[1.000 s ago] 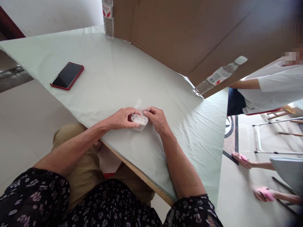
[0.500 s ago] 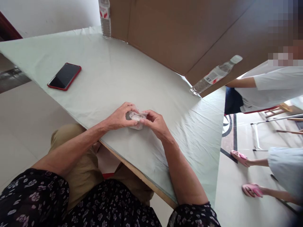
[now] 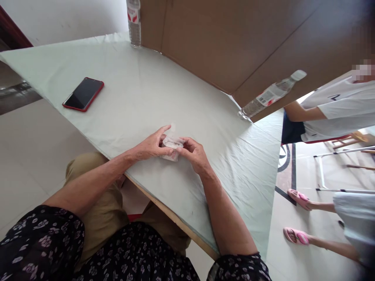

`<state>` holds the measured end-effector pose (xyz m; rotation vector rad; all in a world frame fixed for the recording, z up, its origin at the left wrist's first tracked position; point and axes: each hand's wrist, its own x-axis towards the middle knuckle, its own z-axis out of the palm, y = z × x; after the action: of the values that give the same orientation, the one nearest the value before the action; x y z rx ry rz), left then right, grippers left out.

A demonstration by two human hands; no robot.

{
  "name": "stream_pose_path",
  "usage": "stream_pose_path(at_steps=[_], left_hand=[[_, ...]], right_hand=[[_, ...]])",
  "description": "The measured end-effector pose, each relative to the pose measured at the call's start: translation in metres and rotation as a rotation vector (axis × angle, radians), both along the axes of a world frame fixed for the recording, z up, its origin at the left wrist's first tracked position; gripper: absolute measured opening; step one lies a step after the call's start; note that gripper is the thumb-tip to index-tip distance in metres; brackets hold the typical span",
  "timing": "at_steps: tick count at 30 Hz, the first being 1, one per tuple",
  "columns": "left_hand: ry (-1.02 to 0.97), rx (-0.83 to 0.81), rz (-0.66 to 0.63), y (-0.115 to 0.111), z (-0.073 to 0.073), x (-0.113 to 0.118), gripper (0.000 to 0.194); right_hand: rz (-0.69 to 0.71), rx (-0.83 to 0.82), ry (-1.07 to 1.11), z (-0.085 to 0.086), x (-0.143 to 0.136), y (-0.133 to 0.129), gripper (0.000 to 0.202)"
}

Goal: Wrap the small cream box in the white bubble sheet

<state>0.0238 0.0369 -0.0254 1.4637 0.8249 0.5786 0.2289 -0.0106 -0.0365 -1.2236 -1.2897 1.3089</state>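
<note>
A small white packet (image 3: 170,156) with faint red print lies between my two hands, near the front edge of the table. Its top looks crumpled, and a thin whitish flap (image 3: 173,129) sticks up behind it. My left hand (image 3: 154,145) holds the packet's left side, thumb in front and index finger stretched out past it. On the other side my right hand (image 3: 191,153) pinches the packet's right edge between thumb and fingers. Fingers cover part of the packet, so what is inside cannot be made out.
A phone in a red case (image 3: 83,94) lies on the pale green tablecloth (image 3: 125,89) at the left. Tall brown cardboard (image 3: 211,43) stands behind, with a water bottle (image 3: 134,27) and another bottle (image 3: 271,95) against it. Other people (image 3: 336,105) are at the right.
My left index finger has lifted away from the packet, and the whitish flap now stands up behind it. My right hand keeps its pinch. The view has shifted slightly.
</note>
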Motion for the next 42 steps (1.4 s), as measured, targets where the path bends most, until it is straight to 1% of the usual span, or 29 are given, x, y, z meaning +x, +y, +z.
stream_pose_path(at_steps=[3, 6, 8, 11, 14, 16, 17, 20, 22, 24, 27, 31, 34, 36, 38, 40, 42], left_hand=[[-0.041, -0.014, 0.010, 0.001, -0.003, 0.001, 0.111], [-0.076, -0.039, 0.005, 0.001, -0.004, 0.001, 0.113], [-0.076, -0.050, 0.005, 0.001, -0.003, 0.001, 0.114], [-0.069, -0.057, 0.001, 0.002, -0.003, 0.001, 0.113], [-0.089, -0.065, 0.001, 0.004, -0.006, 0.000, 0.109], [-0.097, -0.059, -0.006, 0.005, -0.008, 0.000, 0.100], [-0.094, -0.050, -0.016, 0.006, -0.008, -0.001, 0.091], [-0.070, -0.026, -0.047, 0.008, -0.005, -0.001, 0.057], [-0.061, -0.026, -0.050, 0.008, -0.004, -0.001, 0.044], [-0.056, -0.014, -0.037, 0.008, -0.003, 0.000, 0.041], [-0.046, 0.015, -0.021, 0.007, -0.005, 0.002, 0.043], [-0.029, 0.011, 0.015, 0.007, -0.009, 0.004, 0.050], [0.020, 0.080, 0.049, 0.008, -0.010, 0.002, 0.053], [0.053, 0.150, 0.026, 0.010, -0.010, -0.001, 0.051], [0.050, 0.184, -0.024, 0.013, -0.009, -0.004, 0.050], [0.019, 0.166, -0.057, 0.015, -0.009, -0.007, 0.051], [-0.005, 0.138, -0.056, 0.015, -0.010, -0.007, 0.052]], right_hand=[[-0.069, -0.008, -0.002, 0.004, 0.001, 0.005, 0.041], [-0.110, -0.054, -0.045, 0.008, -0.002, 0.015, 0.041], [-0.110, -0.088, -0.047, 0.009, -0.007, 0.024, 0.042], [-0.089, -0.099, 0.018, 0.009, -0.016, 0.036, 0.040], [-0.123, -0.043, 0.087, 0.008, -0.022, 0.040, 0.030], [-0.159, -0.007, 0.112, 0.007, -0.024, 0.039, 0.026], [-0.165, 0.006, 0.117, 0.007, -0.024, 0.037, 0.024], [-0.132, 0.053, 0.077, 0.007, -0.022, 0.028, 0.018], [-0.104, 0.120, -0.014, 0.008, -0.019, 0.020, 0.012], [-0.092, 0.222, -0.130, 0.007, -0.015, 0.013, 0.006], [-0.091, 0.377, -0.263, 0.004, -0.011, 0.006, 0.007], [-0.123, 0.534, -0.350, -0.005, -0.009, 0.004, 0.009], [-0.171, 0.628, -0.432, -0.012, -0.010, 0.006, 0.009], [-0.193, 0.673, -0.496, -0.014, -0.011, 0.006, 0.010], [-0.192, 0.714, -0.564, -0.014, -0.011, 0.005, 0.011], [-0.180, 0.780, -0.656, -0.013, -0.009, 0.003, 0.013], [-0.163, 0.886, -0.779, -0.011, -0.005, 0.001, 0.015]])
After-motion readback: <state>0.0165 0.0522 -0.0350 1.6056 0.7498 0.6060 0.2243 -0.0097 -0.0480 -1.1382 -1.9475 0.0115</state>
